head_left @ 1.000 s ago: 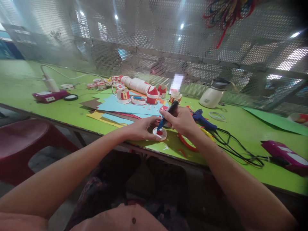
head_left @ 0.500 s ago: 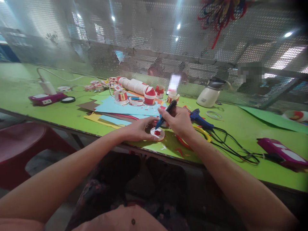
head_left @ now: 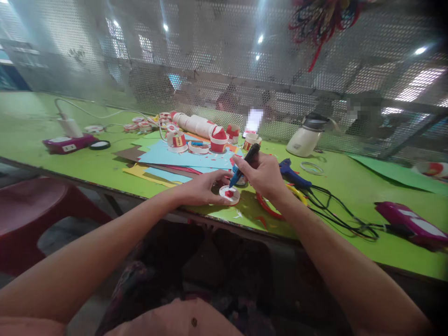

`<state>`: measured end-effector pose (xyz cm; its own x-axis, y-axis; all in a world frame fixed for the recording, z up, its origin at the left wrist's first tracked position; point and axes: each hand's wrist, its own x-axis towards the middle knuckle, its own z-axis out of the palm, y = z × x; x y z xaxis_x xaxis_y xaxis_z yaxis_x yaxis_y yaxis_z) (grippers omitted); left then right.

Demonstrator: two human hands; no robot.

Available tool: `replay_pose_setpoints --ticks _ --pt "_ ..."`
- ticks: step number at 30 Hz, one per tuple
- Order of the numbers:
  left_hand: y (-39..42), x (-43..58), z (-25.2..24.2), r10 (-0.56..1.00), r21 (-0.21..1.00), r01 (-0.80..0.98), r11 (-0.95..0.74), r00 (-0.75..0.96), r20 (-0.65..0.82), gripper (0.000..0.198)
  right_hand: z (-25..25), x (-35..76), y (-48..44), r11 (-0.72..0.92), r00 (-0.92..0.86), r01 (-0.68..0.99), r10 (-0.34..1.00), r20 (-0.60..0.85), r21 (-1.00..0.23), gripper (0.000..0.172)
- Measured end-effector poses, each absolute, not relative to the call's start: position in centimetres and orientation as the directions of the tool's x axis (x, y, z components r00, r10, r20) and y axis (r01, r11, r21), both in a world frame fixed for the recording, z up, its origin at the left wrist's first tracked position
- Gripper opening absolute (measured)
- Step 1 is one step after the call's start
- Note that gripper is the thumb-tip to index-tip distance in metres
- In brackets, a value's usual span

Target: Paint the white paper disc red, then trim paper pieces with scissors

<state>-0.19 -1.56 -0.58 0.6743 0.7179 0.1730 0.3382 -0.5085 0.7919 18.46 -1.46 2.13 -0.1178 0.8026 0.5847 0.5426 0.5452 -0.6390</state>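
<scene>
Marker [head_left: 236, 176] pinched in right hand [head_left: 268, 173] aims at white disc [head_left: 222, 192], best kept steady by half-open left hand [head_left: 199, 189] holding it.

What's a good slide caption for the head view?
Left hand at a round white piece, right hand holding a blue-tipped pen over it.

The green tabletop [head_left: 31, 119] carries 2 purple power strips [head_left: 68, 143], a blue glue gun [head_left: 296, 177], a white jug [head_left: 304, 141], layered coloured paper [head_left: 168, 157] and, near its front edge, a shallow white cup [head_left: 230, 199].
</scene>
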Motion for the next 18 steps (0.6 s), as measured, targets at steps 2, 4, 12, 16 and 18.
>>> replay_pose_setpoints --ticks 2,4,12,16,18 --pt "-1.56 -0.15 -0.57 0.711 0.794 0.329 -0.512 0.681 0.176 0.061 1.99 18.45 -1.39 0.557 -0.144 0.547 0.798 0.585 -0.625 0.044" --pt "-1.61 -0.11 -0.5 0.706 0.799 0.322 -0.509 0.686 0.173 0.059 1.89 18.4 -1.35 0.567 -0.166 0.544 0.795 0.583 -0.618 0.044" --pt "-1.68 -0.16 -0.37 0.71 0.795 0.329 -0.509 0.683 0.172 0.058 1.98 18.27 -1.41 0.565 -0.187 0.557 0.799 0.572 -0.608 0.044" --pt "-1.66 -0.12 -0.42 0.714 0.792 0.337 -0.509 0.679 0.17 0.059 1.88 18.28 -1.37 0.557 -0.191 0.562 0.807 0.559 -0.612 0.043" --pt "-1.67 -0.1 -0.42 0.714 0.791 0.338 -0.511 0.678 0.172 0.059 1.82 18.27 -1.33 0.553 -0.196 0.567 0.81 0.552 -0.611 0.043"
